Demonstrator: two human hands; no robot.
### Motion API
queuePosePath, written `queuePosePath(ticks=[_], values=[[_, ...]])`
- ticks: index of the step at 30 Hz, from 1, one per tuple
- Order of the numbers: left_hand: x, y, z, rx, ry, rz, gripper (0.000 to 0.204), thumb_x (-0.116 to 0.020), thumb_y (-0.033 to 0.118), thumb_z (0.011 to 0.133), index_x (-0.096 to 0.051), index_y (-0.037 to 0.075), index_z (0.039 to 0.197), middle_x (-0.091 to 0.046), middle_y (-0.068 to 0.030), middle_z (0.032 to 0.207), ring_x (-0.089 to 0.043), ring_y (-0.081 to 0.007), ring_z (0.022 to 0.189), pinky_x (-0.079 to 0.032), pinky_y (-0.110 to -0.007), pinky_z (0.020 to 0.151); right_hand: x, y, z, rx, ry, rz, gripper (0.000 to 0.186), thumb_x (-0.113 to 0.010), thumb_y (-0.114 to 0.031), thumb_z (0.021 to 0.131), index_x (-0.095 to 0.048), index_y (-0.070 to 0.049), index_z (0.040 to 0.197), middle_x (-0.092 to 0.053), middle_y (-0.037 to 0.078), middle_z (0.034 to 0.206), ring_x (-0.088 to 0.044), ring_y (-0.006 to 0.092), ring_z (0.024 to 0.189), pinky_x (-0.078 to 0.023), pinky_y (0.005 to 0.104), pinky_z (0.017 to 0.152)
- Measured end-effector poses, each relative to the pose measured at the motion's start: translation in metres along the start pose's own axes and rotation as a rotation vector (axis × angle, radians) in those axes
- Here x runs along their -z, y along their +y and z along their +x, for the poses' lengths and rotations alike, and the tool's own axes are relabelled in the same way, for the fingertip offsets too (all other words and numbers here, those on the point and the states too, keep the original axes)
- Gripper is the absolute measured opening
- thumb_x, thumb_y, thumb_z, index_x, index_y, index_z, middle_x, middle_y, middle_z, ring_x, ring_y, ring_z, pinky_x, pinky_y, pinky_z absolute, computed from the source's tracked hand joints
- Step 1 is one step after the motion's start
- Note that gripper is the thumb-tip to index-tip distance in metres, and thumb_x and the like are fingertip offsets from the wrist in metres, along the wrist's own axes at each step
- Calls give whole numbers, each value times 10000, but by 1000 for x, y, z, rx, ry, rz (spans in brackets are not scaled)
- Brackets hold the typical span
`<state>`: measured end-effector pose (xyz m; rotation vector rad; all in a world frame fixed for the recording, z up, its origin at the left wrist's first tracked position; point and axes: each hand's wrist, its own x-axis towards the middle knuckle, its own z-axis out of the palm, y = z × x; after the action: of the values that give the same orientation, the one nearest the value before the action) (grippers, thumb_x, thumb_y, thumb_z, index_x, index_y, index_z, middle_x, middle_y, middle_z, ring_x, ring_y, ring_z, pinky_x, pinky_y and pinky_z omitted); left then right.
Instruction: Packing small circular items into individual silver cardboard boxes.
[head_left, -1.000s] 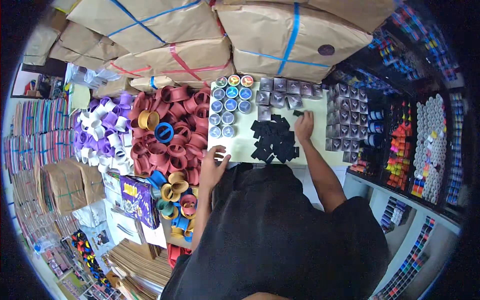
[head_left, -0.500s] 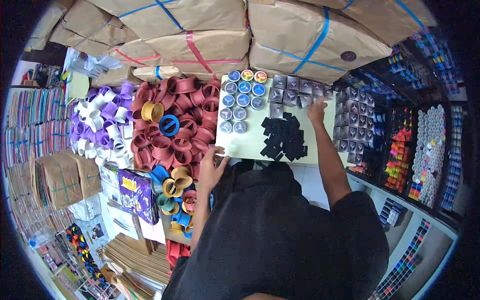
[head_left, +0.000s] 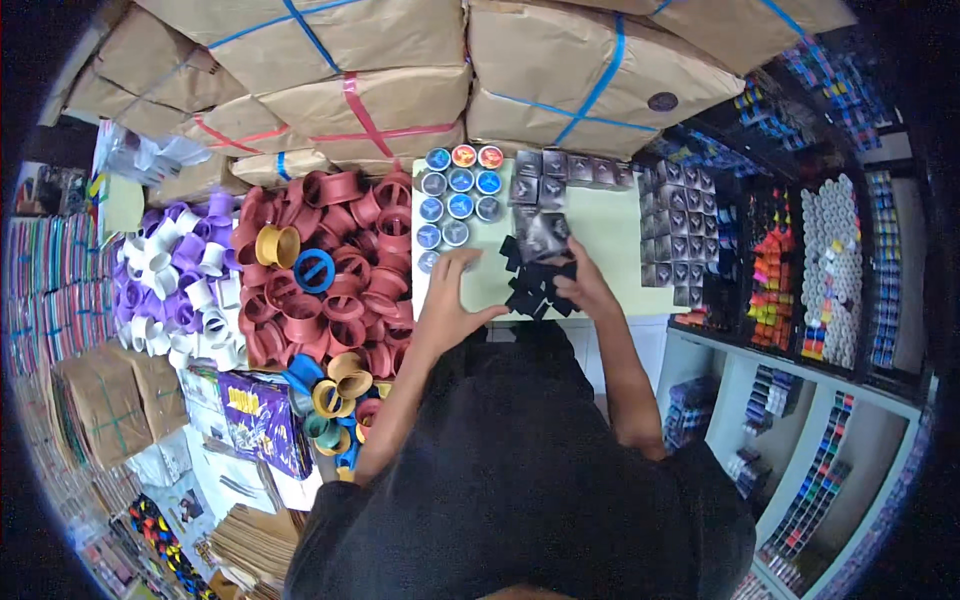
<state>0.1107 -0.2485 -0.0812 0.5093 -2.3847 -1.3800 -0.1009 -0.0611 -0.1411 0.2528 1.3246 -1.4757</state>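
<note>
My right hand (head_left: 588,284) is closed on a small dark printed box (head_left: 546,236), held over the table above a heap of black flat pieces (head_left: 540,285). My left hand (head_left: 450,302) is open at the table's near left, thumb and fingers spread apart. Next to its fingertips is the lowest of several round tins (head_left: 459,206) with blue, silver and red-yellow tops, set in rows. More of the small dark boxes (head_left: 590,171) stand along the far side of the table, right of the tins.
The pale table (head_left: 625,225) carries stacked dark boxes (head_left: 680,215) at its right. A pile of red plastic spools (head_left: 325,315) lies to the left, white and purple spools (head_left: 180,270) beyond. Paper-wrapped bundles (head_left: 390,100) wall the back; shelves of thread (head_left: 830,270) stand right.
My right hand has come from the far box row toward me and left, bringing a dark box. My left hand has moved from the table edge in over the table, nearer the tins.
</note>
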Motion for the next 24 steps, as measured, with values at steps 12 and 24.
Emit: queuePosePath(ticks=[12,24], values=[[-10,61,29,-140,-48,-1,769,-907,223,645,-553,45,1304,-641,-175,1192,-598,-366,1153,-485,-425,980,-32,-9,-114,556,-83,-543,448,-567,-385,1029,-514,-157,1411,-512,43,1423,-499,196,1252,-481,345,905],[-23,88,25,-9,-644,-531,898,-979,220,565,-583,-11,1337,-643,-82,1272,-592,-174,1177,-435,-348,1062,-31,-79,-191,863,-400,-1100,730,-939,-224,557,-665,-115,1225,-608,78,1289,-604,277,1210,-493,405,1024]])
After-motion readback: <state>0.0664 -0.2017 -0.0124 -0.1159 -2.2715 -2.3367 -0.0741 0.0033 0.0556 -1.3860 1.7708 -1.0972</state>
